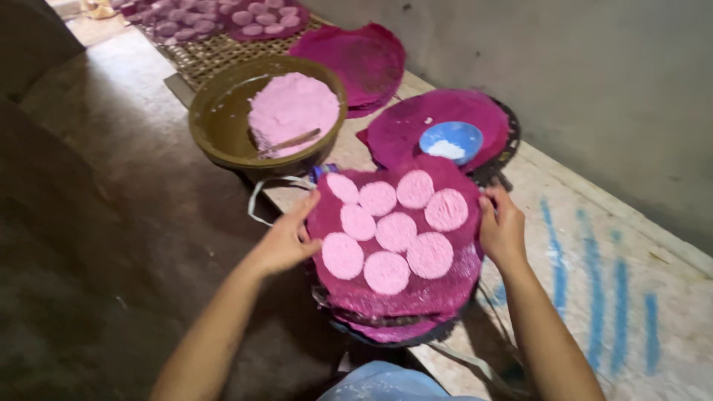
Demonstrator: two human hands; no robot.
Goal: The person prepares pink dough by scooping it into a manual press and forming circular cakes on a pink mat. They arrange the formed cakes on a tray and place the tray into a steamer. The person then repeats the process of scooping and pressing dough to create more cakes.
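- Left hand (286, 241) has its grip clamped on the left edge of a round magenta mat (397, 293); right hand (501, 226) pinches the right edge.
- Between the two grips, eight pink discs (386, 230) sit on the mat.
- Just past them: a blue bowl (451, 141), and a brown basin (223, 119) of pink dough (291, 110).

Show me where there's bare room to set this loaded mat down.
Free: the wooden board right of the right hand, and the dark floor left of the left hand. Crowded: ahead, the brown basin, blue bowl and stacked magenta mats.
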